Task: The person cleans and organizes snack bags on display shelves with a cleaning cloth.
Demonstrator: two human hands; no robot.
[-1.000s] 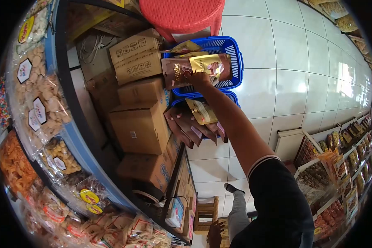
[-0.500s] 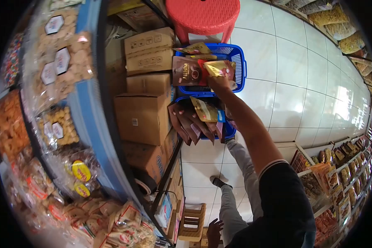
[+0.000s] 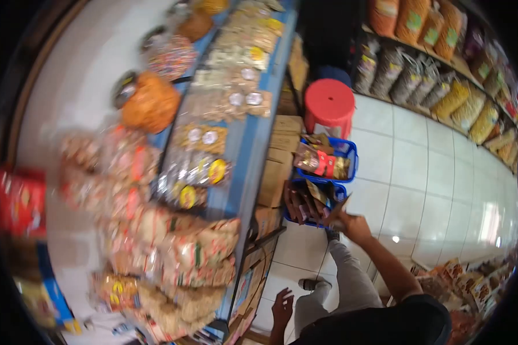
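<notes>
My right hand [image 3: 357,226] is closed on a dark pouch [image 3: 336,213] at the right side of the lower blue basket [image 3: 293,221]. Several brown pouches [image 3: 296,201] stand in that basket, along with a gold-and-brown pouch [image 3: 316,192]. Just beyond it, the upper blue basket [image 3: 354,164] holds a brown pouch [image 3: 307,158], a red pack [image 3: 326,165] and a gold pouch [image 3: 341,168]. Down by my left leg, my left hand [image 3: 282,306] hangs with its fingers apart and nothing in it. Motion blur hides the print on the packs.
A red plastic stool [image 3: 330,106] stands behind the baskets. To the left, cardboard boxes [image 3: 275,172] sit beside a blue-edged shelf [image 3: 244,155] loaded with bagged snacks [image 3: 201,247]. Bagged goods [image 3: 408,75] line shelves at the upper right, and tiled floor [image 3: 414,155] lies between.
My right hand has left the gold pouch in the upper basket and come back towards me, now gripping a dark pouch at the lower basket. The view has swung left.
</notes>
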